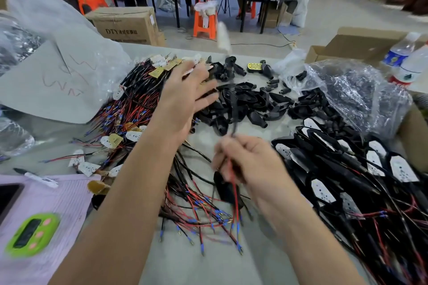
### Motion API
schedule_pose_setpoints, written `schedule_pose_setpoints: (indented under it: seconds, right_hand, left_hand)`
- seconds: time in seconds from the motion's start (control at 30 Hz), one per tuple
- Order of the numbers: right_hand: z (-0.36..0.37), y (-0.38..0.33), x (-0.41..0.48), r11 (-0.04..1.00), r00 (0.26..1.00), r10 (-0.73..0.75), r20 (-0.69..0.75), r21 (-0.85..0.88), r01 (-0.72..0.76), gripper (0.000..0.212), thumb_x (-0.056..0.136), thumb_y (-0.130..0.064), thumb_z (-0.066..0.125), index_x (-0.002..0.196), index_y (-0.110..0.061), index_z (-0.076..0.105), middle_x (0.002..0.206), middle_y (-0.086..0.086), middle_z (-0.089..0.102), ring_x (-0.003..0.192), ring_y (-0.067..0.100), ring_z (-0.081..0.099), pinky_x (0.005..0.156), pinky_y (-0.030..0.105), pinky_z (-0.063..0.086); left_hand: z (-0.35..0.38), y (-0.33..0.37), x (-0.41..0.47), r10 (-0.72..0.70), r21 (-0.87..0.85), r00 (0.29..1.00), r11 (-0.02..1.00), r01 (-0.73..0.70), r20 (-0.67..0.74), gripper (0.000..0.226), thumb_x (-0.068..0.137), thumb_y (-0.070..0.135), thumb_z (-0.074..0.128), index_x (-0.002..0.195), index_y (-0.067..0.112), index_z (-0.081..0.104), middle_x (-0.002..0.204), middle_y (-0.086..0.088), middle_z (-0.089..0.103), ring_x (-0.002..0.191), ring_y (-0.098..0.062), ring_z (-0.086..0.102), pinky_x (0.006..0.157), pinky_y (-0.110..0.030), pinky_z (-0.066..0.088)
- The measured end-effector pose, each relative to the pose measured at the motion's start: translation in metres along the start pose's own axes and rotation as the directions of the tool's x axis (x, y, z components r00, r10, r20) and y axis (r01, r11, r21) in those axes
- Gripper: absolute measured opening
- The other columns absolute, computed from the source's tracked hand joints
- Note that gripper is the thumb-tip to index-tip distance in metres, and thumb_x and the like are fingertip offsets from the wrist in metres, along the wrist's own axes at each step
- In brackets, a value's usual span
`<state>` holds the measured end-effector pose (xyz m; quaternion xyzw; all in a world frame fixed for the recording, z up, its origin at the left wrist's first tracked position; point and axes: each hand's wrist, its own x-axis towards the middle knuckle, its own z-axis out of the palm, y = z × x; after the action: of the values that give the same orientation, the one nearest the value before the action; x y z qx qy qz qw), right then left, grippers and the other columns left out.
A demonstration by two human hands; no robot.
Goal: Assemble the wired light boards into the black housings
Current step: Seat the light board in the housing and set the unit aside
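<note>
The right hand (245, 162) is pinching wires (235, 192) just short of the housing pile (245, 102); they are running across it to a light board (223, 36) (blurred) at its far side. The left hand (185, 99), fingers (205, 87) spread, is hovering over the pile's left edge, nearer that board

Housings (243, 102), 12 o'clock: black plastic, slight gloss. Bag (347, 85), 2 o'clock: clear crinkled film, shiny. Tabletop (220, 268): matt grey, smooth.
</note>
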<state>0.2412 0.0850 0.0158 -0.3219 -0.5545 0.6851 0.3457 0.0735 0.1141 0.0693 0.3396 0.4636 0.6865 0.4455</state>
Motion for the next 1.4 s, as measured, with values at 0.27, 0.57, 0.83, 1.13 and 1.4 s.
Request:
schedule_pose_setpoints:
  seconds: [0.27,0.57,0.83,1.13,1.4]
  right_hand:
    - [-0.066,-0.005,0.005,0.993,0.969,-0.004,-0.246,-0.118,-0.026,0.021,0.097,-0.014,0.064,0.077,-0.011,0.071,0.071,0.018,0.066,0.043,0.012,0.042,0.043,0.023,0.023]
    - [-0.074,0.018,0.005,0.959,0.980,0.028,-0.197,-0.271,-0.082,0.014,0.091,0.008,0.062,0.088,-0.003,0.069,0.069,0.012,0.073,0.058,0.018,0.064,0.054,0.022,0.054]
    - [-0.064,0.016,0.005,0.987,0.978,0.017,-0.207,-0.153,-0.049,0.012,0.095,0.006,0.060,0.092,-0.002,0.069,0.073,0.011,0.074,0.060,0.015,0.066,0.058,0.021,0.055]
    - [-0.061,0.014,0.007,0.978,0.982,0.029,-0.189,-0.197,-0.067,0.015,0.096,0.007,0.058,0.087,-0.005,0.063,0.073,0.016,0.072,0.059,0.018,0.067,0.056,0.023,0.056]
    - [-0.064,0.016,0.022,0.889,0.982,0.094,-0.165,-0.430,-0.157,0.015,0.095,0.003,0.052,0.087,-0.006,0.060,0.074,0.016,0.075,0.064,0.026,0.073,0.062,0.033,0.062]
  left_hand:
    - [-0.028,-0.116,-0.071,-0.162,0.871,0.987,0.488,0.065,0.017,0.042,0.092,0.025,0.073,0.132,0.022,0.061,0.113,0.006,0.067,0.102,-0.016,0.064,0.094,-0.029,0.049]
    - [-0.027,-0.130,-0.112,-0.194,0.136,0.981,0.972,0.192,0.005,0.051,0.082,-0.020,0.052,0.098,0.017,0.083,0.101,-0.011,0.079,0.096,-0.023,0.075,0.078,-0.028,0.061]
    - [-0.005,-0.127,-0.112,-0.258,0.321,0.963,0.921,0.222,0.074,0.015,0.098,0.016,0.068,0.106,0.016,0.081,0.088,-0.006,0.080,0.093,-0.021,0.077,0.085,-0.035,0.062]
    - [-0.022,-0.141,-0.115,-0.167,0.655,0.986,0.746,0.121,0.008,0.013,0.082,0.028,0.069,0.089,0.034,0.078,0.074,0.007,0.074,0.070,-0.016,0.068,0.080,-0.029,0.057]
    - [-0.038,-0.138,-0.103,-0.164,0.929,0.976,0.362,-0.074,0.142,0.086,0.078,0.000,0.065,0.154,0.034,0.043,0.159,0.013,0.040,0.141,-0.019,0.043,0.117,-0.032,0.034]
